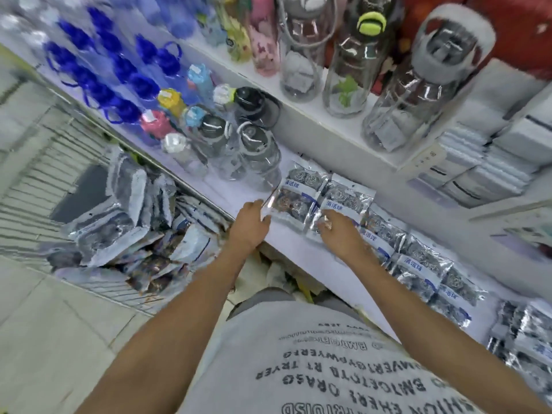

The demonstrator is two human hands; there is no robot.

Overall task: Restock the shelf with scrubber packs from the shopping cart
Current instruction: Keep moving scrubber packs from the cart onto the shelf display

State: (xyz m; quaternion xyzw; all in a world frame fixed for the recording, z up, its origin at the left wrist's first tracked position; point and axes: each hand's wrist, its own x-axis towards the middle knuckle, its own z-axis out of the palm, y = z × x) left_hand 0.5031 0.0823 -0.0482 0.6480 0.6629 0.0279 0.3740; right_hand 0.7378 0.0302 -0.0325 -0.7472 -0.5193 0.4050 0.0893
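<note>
Now both hands on shelf (245, 198): left hand (249, 224) fingers grasping scrubber pack (294, 201); right hand (340, 234) apparently pressing neighbouring pack (343, 201).

Clear water bottles with blue caps (98, 64) crowd the far left. Right of them stand smaller bottles with coloured lids (170, 100) and some with dark grey lids (251, 135). On a higher ledge stand tall clear bottles (301, 52), one with a yellow-green cap (371, 23). Folded grey cloths (490, 144) are stacked at the far right. Pale floor tiles (59, 324) show near left.
</note>
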